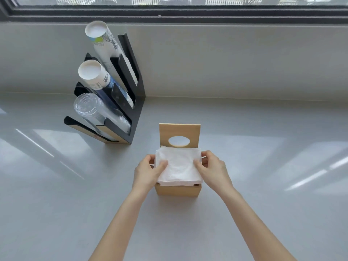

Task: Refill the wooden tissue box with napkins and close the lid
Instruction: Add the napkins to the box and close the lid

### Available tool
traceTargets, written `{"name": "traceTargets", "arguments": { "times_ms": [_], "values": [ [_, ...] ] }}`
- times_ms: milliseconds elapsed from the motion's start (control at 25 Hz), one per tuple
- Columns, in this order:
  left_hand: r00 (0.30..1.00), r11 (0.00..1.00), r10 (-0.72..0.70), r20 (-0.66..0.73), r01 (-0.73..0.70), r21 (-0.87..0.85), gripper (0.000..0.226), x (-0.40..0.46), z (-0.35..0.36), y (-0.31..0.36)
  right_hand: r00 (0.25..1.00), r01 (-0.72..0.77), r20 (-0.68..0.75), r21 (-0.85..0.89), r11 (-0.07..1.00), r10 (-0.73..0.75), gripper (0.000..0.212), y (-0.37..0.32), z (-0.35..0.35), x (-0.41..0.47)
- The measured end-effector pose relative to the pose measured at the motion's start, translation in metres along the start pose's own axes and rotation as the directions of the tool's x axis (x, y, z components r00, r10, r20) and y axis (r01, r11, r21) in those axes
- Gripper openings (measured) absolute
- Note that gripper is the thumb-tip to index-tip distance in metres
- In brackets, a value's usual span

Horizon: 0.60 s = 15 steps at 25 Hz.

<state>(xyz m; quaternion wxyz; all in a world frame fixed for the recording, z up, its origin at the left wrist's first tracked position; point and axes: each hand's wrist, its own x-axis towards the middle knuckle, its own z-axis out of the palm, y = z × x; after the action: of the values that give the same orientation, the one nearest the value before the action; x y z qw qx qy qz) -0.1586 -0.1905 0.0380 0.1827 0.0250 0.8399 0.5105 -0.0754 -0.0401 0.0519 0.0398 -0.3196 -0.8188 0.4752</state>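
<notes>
A small wooden tissue box [178, 191] stands on the grey counter in front of me. Its lid [179, 133], with an oval hole, is swung up and stands upright at the box's far edge. A stack of white napkins [178, 166] sits across the box's open top, wider than the opening and sticking out above the rim. My left hand [148, 171] grips the stack's left edge, thumb on top. My right hand [211, 169] grips the right edge the same way. The inside of the box is hidden by the napkins.
A black cup dispenser rack [130, 102] stands at the back left, holding white paper cups [94, 74] and clear plastic cups [94, 110]. The grey counter [263, 166] ends at a low wall under a window.
</notes>
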Motion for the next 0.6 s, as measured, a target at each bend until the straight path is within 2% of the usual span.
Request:
{"name": "traceTargets", "arguments": {
  "times_ms": [120, 240, 440, 600],
  "values": [
    [0.998, 0.976, 0.054, -0.023, -0.048, 0.212, 0.020, 0.007, 0.003, 0.002, 0.998, 0.034, -0.041, -0.150, 0.988, -0.040, 0.023, -0.002, 0.006, 0.005],
    [0.979, 0.860, 0.198, -0.054, -0.147, 0.489, 0.028, 0.009, 0.007, 0.001, 0.995, 0.085, -0.027, -0.340, 0.937, -0.100, 0.020, -0.004, 0.009, 0.008],
    [0.959, 0.731, 0.284, 0.004, -0.220, 0.646, 0.033, 0.004, 0.010, -0.005, 0.983, 0.171, 0.055, -0.603, 0.779, -0.173, 0.011, -0.014, 0.007, 0.009],
    [0.940, 0.564, 0.319, 0.122, -0.292, 0.773, 0.037, 0.005, 0.011, -0.005, 0.974, 0.205, 0.090, -0.737, 0.644, -0.207, 0.014, -0.017, 0.013, 0.012]
  ]
}}
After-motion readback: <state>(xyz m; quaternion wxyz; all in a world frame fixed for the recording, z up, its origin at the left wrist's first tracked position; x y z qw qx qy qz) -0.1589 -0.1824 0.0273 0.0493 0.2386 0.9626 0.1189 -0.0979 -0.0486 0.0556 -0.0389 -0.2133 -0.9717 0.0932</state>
